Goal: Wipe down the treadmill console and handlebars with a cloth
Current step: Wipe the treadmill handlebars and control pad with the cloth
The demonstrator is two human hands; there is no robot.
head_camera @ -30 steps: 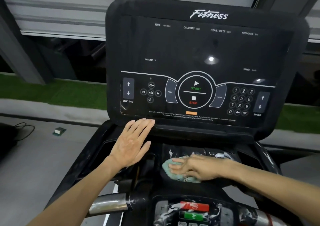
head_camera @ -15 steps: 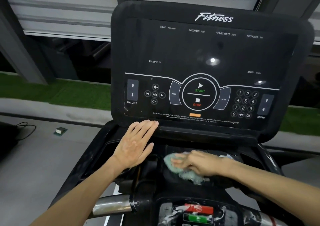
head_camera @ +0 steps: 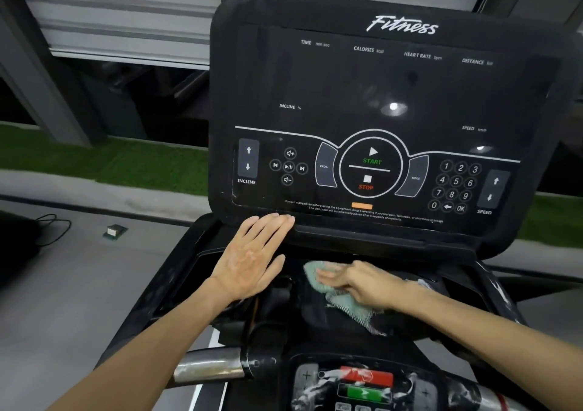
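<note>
Nearest, at 6 o'clock: handlebar (head_camera: 208, 369) with a chrome section, streaked; lower panel (head_camera: 362, 382) with red and green keys shows white smears, so it looks not yet cleaned, or only wetted. Mid-frame: right hand (head_camera: 362, 283) lies flat, fingers extended, pressing the cloth (head_camera: 342, 300) onto the black tray (head_camera: 195, 272) under the console; no real grip visible, just palm pressure. Left hand (head_camera: 252, 259) at 9 o'clock of the cloth, open and empty, fingertips touching the console's lower edge. Console (head_camera: 378, 95) at 12 o'clock, glossy, dark, reflections only; can't tell whether it's been wiped. Judged mid-task: tray in progress, handlebars left. Beyond: grey floor, a cable (head_camera: 52, 226) at 9, a turf strip (head_camera: 120, 164), a shutter (head_camera: 126, 16).
</note>
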